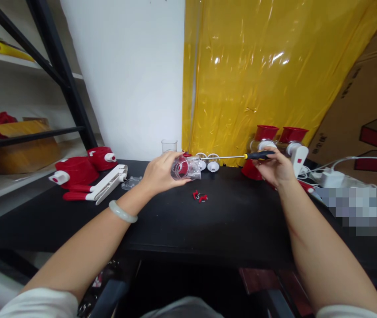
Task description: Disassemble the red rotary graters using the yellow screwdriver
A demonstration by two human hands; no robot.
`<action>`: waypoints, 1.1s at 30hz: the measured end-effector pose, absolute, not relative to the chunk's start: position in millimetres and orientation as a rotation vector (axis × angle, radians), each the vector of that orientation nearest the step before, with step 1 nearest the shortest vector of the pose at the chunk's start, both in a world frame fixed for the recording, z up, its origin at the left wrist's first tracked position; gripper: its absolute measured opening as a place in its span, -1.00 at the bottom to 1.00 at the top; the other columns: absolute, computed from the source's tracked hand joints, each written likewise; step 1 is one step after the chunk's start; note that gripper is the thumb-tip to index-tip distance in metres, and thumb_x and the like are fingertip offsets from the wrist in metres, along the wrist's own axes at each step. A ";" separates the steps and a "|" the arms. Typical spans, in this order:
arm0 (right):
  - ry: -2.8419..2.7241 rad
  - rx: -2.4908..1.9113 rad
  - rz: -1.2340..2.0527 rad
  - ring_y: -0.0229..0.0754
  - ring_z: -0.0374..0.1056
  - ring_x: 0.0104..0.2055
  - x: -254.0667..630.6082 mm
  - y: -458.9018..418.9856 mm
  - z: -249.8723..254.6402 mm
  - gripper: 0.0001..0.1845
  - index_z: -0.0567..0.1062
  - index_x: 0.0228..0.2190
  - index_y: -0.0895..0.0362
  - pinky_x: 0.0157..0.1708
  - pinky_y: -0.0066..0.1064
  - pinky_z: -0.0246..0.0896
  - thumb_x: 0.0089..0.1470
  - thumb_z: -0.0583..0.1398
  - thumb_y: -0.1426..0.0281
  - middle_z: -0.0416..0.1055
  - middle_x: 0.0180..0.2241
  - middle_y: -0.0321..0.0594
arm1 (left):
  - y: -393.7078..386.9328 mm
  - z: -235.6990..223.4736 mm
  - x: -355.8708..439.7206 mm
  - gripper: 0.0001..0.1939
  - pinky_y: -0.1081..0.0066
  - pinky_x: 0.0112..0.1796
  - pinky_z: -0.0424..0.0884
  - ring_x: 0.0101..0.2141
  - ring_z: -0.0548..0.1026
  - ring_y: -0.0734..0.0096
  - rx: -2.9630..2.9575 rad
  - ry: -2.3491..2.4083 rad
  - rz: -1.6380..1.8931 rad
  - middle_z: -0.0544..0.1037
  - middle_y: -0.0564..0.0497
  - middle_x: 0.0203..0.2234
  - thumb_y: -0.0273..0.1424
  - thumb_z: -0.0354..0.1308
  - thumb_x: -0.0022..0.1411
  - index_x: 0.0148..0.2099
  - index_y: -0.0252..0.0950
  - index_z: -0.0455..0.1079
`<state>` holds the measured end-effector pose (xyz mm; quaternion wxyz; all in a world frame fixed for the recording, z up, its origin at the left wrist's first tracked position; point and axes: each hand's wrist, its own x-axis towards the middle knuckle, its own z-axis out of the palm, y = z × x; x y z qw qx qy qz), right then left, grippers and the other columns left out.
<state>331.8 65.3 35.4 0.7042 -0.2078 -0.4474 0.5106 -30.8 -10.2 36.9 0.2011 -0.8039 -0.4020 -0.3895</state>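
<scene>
My left hand (162,173) is closed around a clear plastic housing (193,168) with a red part inside, held above the black table. My right hand (276,168) grips the black and yellow handle of a screwdriver (230,157). Its long shaft points left, and the tip meets the upper edge of the housing; whether it sits in a screw is too small to tell. Below the housing, small red parts (203,198) lie on the table with what look like screws. Behind it stand two round white-and-clear pieces (213,165) and a clear cup (169,145).
Red bases (77,171), white handles (108,183) and a flat clear piece (131,183) occupy the table's left. At the right are two red-topped assemblies (293,134), a white adapter (332,178) and cables. Yellow sheeting (251,79) hangs behind, beside a cardboard box (357,106).
</scene>
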 end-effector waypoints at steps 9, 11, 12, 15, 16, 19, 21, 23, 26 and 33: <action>-1.076 -0.723 0.915 -0.38 0.04 -0.73 331.7 75.7 32.4 -0.55 0.35 -0.55 0.07 -0.76 -0.49 0.10 -0.15 0.32 -0.02 0.14 -0.71 -0.43 | -9.4 37.0 -30.8 -0.29 0.17 -0.05 0.44 -0.04 0.49 0.09 -2.219 -1.083 -1.098 0.49 -0.15 -0.03 -0.06 0.30 0.01 0.15 -0.21 0.23; -1.069 -0.702 0.917 -0.39 0.10 -0.69 331.3 76.4 31.9 -0.62 0.33 -0.54 0.07 -0.72 -0.52 0.15 -0.20 0.38 0.14 0.18 -0.67 -0.45 | -9.4 37.2 -30.8 -0.30 0.18 -0.05 0.44 -0.04 0.50 0.10 -2.208 -1.079 -1.095 0.49 -0.15 -0.03 -0.05 0.29 0.02 0.15 -0.23 0.24; -1.054 -0.668 0.940 -0.39 0.16 -0.66 331.3 75.7 32.4 -0.65 0.33 -0.53 0.06 -0.69 -0.52 0.20 -0.21 0.39 0.22 0.22 -0.63 -0.45 | -9.5 37.3 -30.8 -0.30 0.19 -0.05 0.45 -0.04 0.50 0.10 -2.204 -1.078 -1.091 0.49 -0.15 -0.03 -0.05 0.29 0.02 0.14 -0.24 0.24; -1.001 -0.574 1.042 -0.34 0.29 -0.54 332.3 71.8 34.9 -0.74 0.35 -0.51 0.05 -0.58 -0.48 0.32 -0.25 0.35 0.36 0.31 -0.53 -0.43 | -9.9 37.3 -30.9 -0.30 0.20 -0.05 0.44 -0.04 0.50 0.11 -2.204 -1.073 -1.077 0.49 -0.16 -0.03 -0.06 0.29 0.03 0.14 -0.25 0.24; -0.995 -0.555 1.066 -0.32 0.31 -0.51 332.8 71.0 35.6 -0.75 0.36 -0.50 0.05 -0.56 -0.46 0.34 -0.26 0.34 0.36 0.33 -0.52 -0.42 | -10.1 37.3 -30.8 -0.30 0.20 -0.04 0.44 -0.04 0.50 0.11 -2.203 -1.073 -1.077 0.49 -0.16 -0.03 -0.06 0.29 0.03 0.15 -0.25 0.24; -1.011 -0.549 1.045 -0.30 0.31 -0.53 334.1 72.0 35.2 -0.75 0.38 -0.52 0.05 -0.60 -0.46 0.31 -0.18 0.32 0.22 0.34 -0.54 -0.38 | -10.3 37.2 -30.9 -0.30 0.21 -0.04 0.44 -0.05 0.50 0.12 -2.197 -1.078 -1.079 0.49 -0.15 -0.03 -0.05 0.29 0.03 0.15 -0.25 0.23; -1.062 -0.611 0.963 -0.33 0.22 -0.64 334.5 75.3 32.9 -0.62 0.38 -0.54 0.07 -0.68 -0.46 0.24 -0.09 0.27 0.03 0.28 -0.63 -0.37 | -10.2 37.3 -31.1 -0.29 0.21 -0.05 0.44 -0.05 0.50 0.12 -2.196 -1.082 -1.077 0.49 -0.15 -0.03 -0.04 0.28 0.03 0.15 -0.25 0.23; -1.130 -0.702 0.874 -0.37 0.08 -0.73 334.3 78.5 30.1 -0.53 0.39 -0.54 0.08 -0.74 -0.47 0.16 -0.07 0.23 -0.08 0.16 -0.72 -0.41 | -9.9 37.4 -31.4 -0.30 0.20 -0.06 0.45 -0.05 0.50 0.11 -2.198 -1.088 -1.070 0.50 -0.14 -0.03 -0.05 0.28 0.03 0.15 -0.25 0.23; -1.146 -0.747 0.843 -0.41 0.05 -0.73 333.7 79.2 28.3 -0.61 0.38 -0.54 0.07 -0.73 -0.51 0.14 -0.15 0.34 0.05 0.15 -0.71 -0.45 | -9.4 37.4 -31.7 -0.30 0.20 -0.07 0.45 -0.06 0.50 0.11 -2.200 -1.096 -1.063 0.50 -0.14 -0.04 -0.05 0.28 0.03 0.15 -0.25 0.23; -1.068 -0.536 1.068 -0.28 0.37 -0.40 333.5 69.1 33.2 -0.74 0.38 -0.48 0.04 -0.48 -0.44 0.35 -0.26 0.34 0.34 0.36 -0.44 -0.40 | -8.9 36.4 -31.6 -0.29 0.19 -0.06 0.44 -0.05 0.50 0.10 -2.202 -1.101 -1.062 0.50 -0.15 -0.03 -0.04 0.28 0.03 0.15 -0.25 0.23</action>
